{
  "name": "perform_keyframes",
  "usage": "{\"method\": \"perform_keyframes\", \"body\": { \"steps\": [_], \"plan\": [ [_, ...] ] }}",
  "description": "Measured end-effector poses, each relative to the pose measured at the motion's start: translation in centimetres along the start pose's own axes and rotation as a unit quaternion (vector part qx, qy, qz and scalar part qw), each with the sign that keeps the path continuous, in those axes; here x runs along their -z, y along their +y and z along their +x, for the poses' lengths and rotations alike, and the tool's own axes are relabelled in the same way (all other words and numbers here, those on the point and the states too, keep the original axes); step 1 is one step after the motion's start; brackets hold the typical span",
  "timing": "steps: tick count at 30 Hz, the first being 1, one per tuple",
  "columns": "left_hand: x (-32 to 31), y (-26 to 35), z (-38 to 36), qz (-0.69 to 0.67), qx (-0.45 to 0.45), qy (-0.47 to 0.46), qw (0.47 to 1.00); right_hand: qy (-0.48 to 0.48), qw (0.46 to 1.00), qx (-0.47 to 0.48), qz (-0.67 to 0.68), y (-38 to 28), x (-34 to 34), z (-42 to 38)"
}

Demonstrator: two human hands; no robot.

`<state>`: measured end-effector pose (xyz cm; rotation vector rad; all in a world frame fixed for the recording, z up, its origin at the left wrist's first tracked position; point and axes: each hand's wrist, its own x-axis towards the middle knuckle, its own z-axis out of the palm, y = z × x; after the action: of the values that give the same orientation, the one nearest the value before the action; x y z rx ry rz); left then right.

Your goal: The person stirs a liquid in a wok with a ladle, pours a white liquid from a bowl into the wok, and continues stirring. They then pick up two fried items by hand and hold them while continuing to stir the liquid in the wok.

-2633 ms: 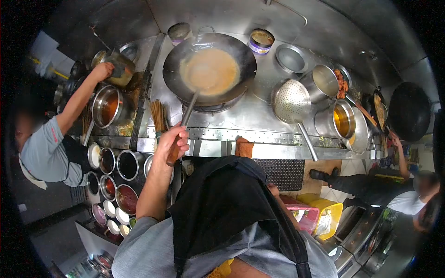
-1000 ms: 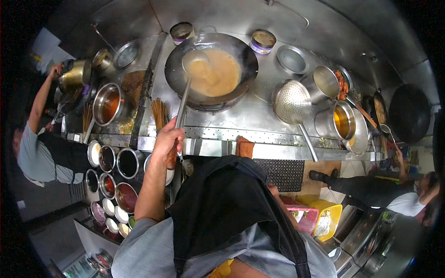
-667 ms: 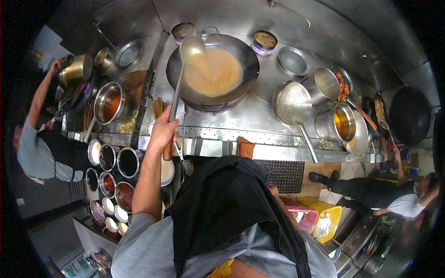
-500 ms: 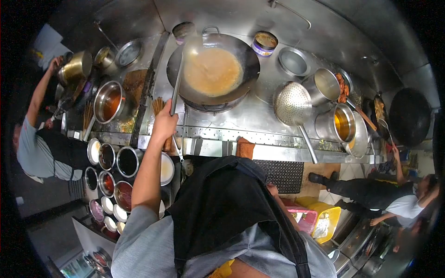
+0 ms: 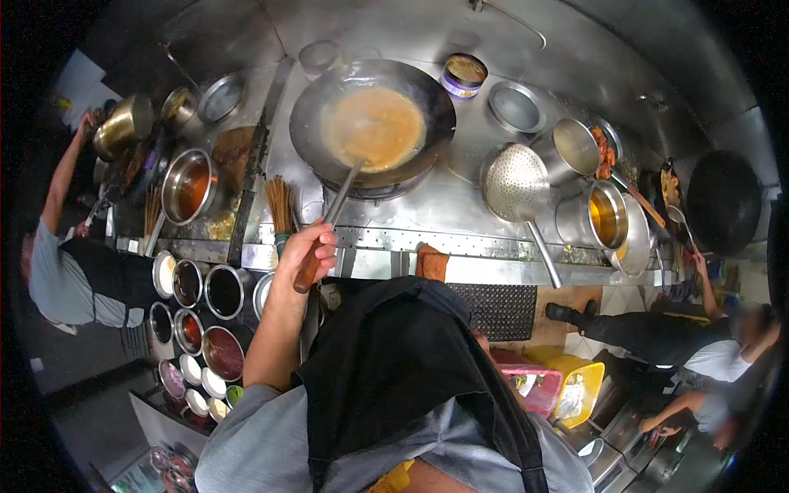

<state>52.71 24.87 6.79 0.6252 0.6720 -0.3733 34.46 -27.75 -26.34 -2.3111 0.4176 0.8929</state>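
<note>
Round black metal wok point(image 5: 309, 123) held cloudy tan liquid point(image 5: 396, 123), unemptied; left hand point(image 5: 302, 249) clamped on wood-handled steel ladle point(image 5: 343, 193); right hand's point(image 5: 481, 339) grip indeterminable.

A black apron point(image 5: 394, 353), broad and softly creased; a grey shirt point(image 5: 440, 435) under the apron, its short sleeves point(image 5: 246, 435) loose on either side of it; black straps point(image 5: 532, 472) joined to the apron; yellow cloth point(image 5: 396, 476) between them; bare left hand point(image 5: 308, 255)
</note>
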Motion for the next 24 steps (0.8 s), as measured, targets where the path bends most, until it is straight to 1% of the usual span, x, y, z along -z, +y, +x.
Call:
{"method": "perform_keyframes", "body": {
  "steps": [1, 2, 3, 4, 5, 7, 8, 9, 10, 11, 12, 13, 14, 16, 17, 19, 20, 21, 22, 23, 24],
  "plan": [
    [-0.2, 0.1, -0.1, -0.062, 0.026, -0.024, 0.997, 0.000, 1.000, -0.030, 0.009, -0.3, 0.2, 0.3],
    [-0.3, 0.0, -0.2, -0.062, 0.026, -0.024, 0.997, 0.000, 1.000, -0.030, 0.009, -0.1, 0.1, 0.6],
    [-0.4, -0.3, -0.5, -0.043, 0.015, -0.030, 0.998, 0.029, 0.994, 0.080, -0.062, 0.0, 0.1, 0.8],
    [-0.6, -0.6, -0.6, -0.024, 0.006, -0.036, 0.999, 0.059, 0.971, 0.188, -0.132, 0.3, 0.0, 0.9],
    [-0.9, -0.7, -0.8, -0.023, 0.008, -0.037, 0.999, 0.060, 0.972, 0.186, -0.132, -0.5, 0.5, 0.7],
    [-1.5, -0.7, -1.2, 0.049, -0.021, -0.038, 0.998, -0.018, 0.995, 0.062, -0.080, -2.1, 1.2, 0.5],
    [-1.6, -0.6, -1.3, 0.049, -0.022, -0.038, 0.998, -0.018, 0.995, 0.063, -0.080, -0.6, 0.5, 1.4],
    [-1.8, -0.5, -1.4, 0.069, -0.040, -0.030, 0.996, 0.028, 0.965, 0.170, -0.196, 1.0, -0.3, 2.2],
    [-1.9, -0.4, -1.4, 0.089, -0.058, -0.021, 0.994, 0.073, 0.909, 0.273, -0.306, 0.4, -0.1, 2.0],
    [-1.9, -0.3, -1.5, 0.088, -0.059, -0.020, 0.994, 0.072, 0.908, 0.275, -0.307, -0.1, -0.1, 1.7],
    [-2.0, -0.1, -1.5, 0.111, -0.078, -0.003, 0.991, 0.074, 0.970, 0.169, -0.160, -0.6, -0.2, 1.2],
    [-2.0, 0.1, -1.5, 0.135, -0.097, 0.014, 0.986, 0.072, 0.996, 0.057, -0.007, -1.8, 0.2, 0.2],
    [-1.9, 0.3, -1.4, 0.134, -0.097, 0.014, 0.986, 0.072, 0.996, 0.057, -0.008, -2.2, 0.6, -0.3],
    [-1.6, 0.7, -1.2, 0.173, -0.130, 0.010, 0.976, 0.090, 0.978, 0.174, -0.067, -2.8, 1.1, -0.9],
    [-1.6, 0.8, -1.2, 0.173, -0.130, 0.010, 0.976, 0.089, 0.978, 0.174, -0.067, -3.2, 1.2, -1.0],
    [-1.7, 1.1, -1.2, 0.219, -0.161, 0.037, 0.962, 0.056, 0.991, 0.091, -0.077, -4.1, 1.3, -1.1],
    [-1.5, 1.3, -1.0, 0.219, -0.162, 0.037, 0.961, 0.056, 0.991, 0.091, -0.077, -4.6, 1.8, -0.9],
    [-1.0, 1.4, -0.6, 0.248, -0.176, 0.040, 0.952, 0.012, 0.999, 0.002, -0.042, -5.1, 2.4, -0.6],
    [-0.8, 1.6, -0.2, 0.277, -0.190, 0.043, 0.941, -0.032, 0.996, -0.087, -0.007, -5.1, 2.7, -0.2],
    [-0.7, 1.8, 0.1, 0.276, -0.190, 0.043, 0.941, -0.032, 0.996, -0.087, -0.007, -5.0, 2.7, -0.2],
    [-0.7, 2.1, 0.4, 0.322, -0.200, 0.060, 0.923, -0.032, 0.995, -0.080, 0.047, -4.9, 2.7, -0.1]
  ]
}}
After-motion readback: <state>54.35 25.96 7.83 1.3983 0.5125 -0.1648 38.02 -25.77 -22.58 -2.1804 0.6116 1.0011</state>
